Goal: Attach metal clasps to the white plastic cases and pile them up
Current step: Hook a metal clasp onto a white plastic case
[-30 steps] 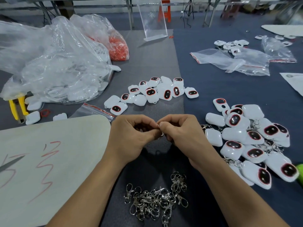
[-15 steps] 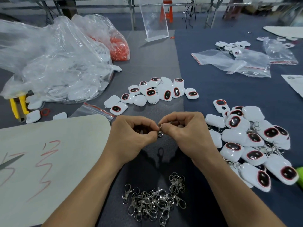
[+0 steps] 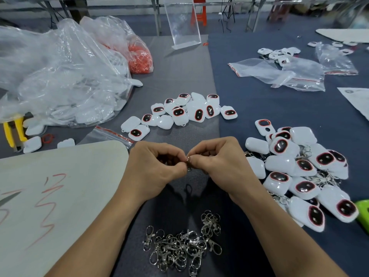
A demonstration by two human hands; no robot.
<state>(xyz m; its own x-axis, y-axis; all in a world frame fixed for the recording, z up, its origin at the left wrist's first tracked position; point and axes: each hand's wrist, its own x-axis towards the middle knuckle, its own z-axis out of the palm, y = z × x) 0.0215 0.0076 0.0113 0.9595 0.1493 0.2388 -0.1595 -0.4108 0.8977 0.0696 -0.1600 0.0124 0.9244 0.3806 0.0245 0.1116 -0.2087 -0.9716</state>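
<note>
View from the head camera. The left hand point(image 3: 157, 168) and the right hand point(image 3: 217, 166) are meeting above the grey table mat point(image 3: 179, 72), fingers curled, thumb and forefinger tips touching. Both are pinching one small metal clasp point(image 3: 188, 164), of which only a glint is showing between the fingertips; the rest is lying hidden behind the fingers. Nearer the person, a tangled heap of loose clasps point(image 3: 183, 248) is lying on the mat, well apart from the hands. To the right, on the blue mat point(image 3: 259, 108), a pile of white cases with clasps point(image 3: 299, 172) is spreading just beside the right wrist, several cases showing dark, red-rimmed windows. Beyond the hands, a flatter group of white cases point(image 3: 185, 112) is straddling the seam between the two mats. At far left, a large clear bag of white cases point(image 3: 60, 80) is slumping beside a bag of orange rings point(image 3: 139, 56). A white board with red marks point(image 3: 60, 196) is lying by the left forearm, with yellow-handled pliers point(image 3: 14, 130) behind it. Empty zip bags point(image 3: 279, 74) are lying at upper right.
</note>
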